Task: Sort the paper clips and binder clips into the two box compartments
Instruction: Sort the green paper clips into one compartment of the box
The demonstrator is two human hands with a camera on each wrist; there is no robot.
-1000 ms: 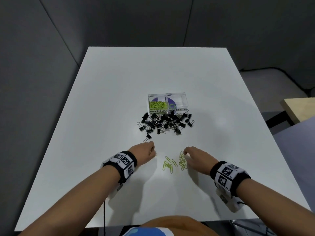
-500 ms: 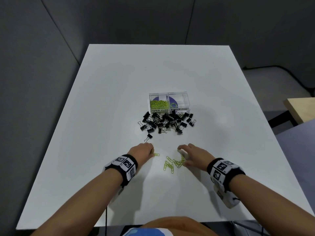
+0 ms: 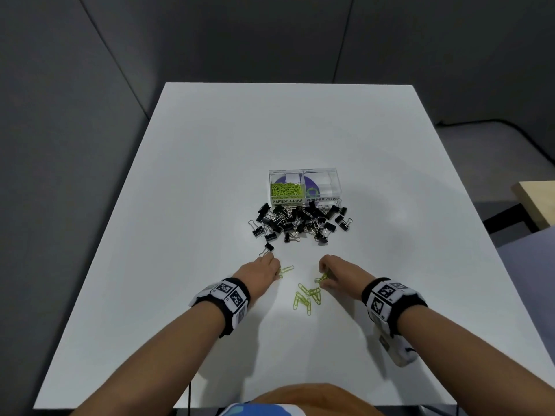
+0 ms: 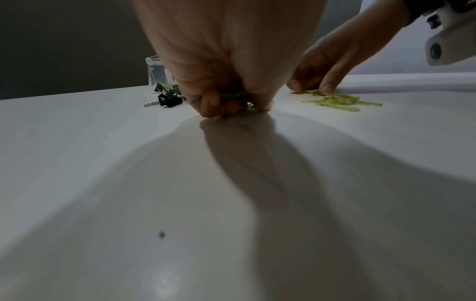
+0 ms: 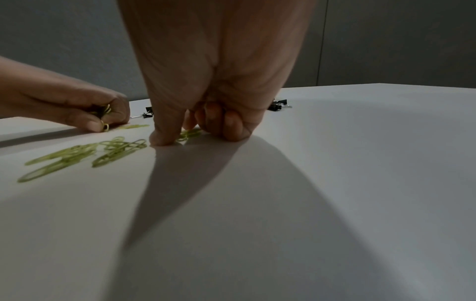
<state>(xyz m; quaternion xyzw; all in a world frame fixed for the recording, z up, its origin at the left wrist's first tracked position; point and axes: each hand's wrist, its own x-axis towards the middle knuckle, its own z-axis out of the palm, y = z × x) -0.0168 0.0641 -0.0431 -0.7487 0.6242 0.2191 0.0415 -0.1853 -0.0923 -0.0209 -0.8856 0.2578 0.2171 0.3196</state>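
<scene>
A clear two-compartment box (image 3: 304, 175) stands mid-table; its left half, labelled for paper clips, holds green paper clips (image 3: 285, 189), and its right half shows no clips. Black binder clips (image 3: 300, 222) lie heaped in front of it, with one stray binder clip (image 3: 267, 249) nearer me. Loose green paper clips (image 3: 306, 295) lie between my hands. My left hand (image 3: 271, 270) rests its fingertips on the table and grips paper clips (image 5: 104, 110) in curled fingers, with two more clips (image 3: 285, 270) beside it. My right hand (image 3: 324, 273) pinches a few paper clips (image 5: 189, 133) against the table.
The white table (image 3: 210, 175) is bare around the box and clips. Grey walls close in behind and to the left. A wooden surface (image 3: 537, 202) stands past the table's right edge.
My left hand has shifted slightly left, uncovering two clips beside it. My right hand has closed on a few clips at the cluster's right edge.
</scene>
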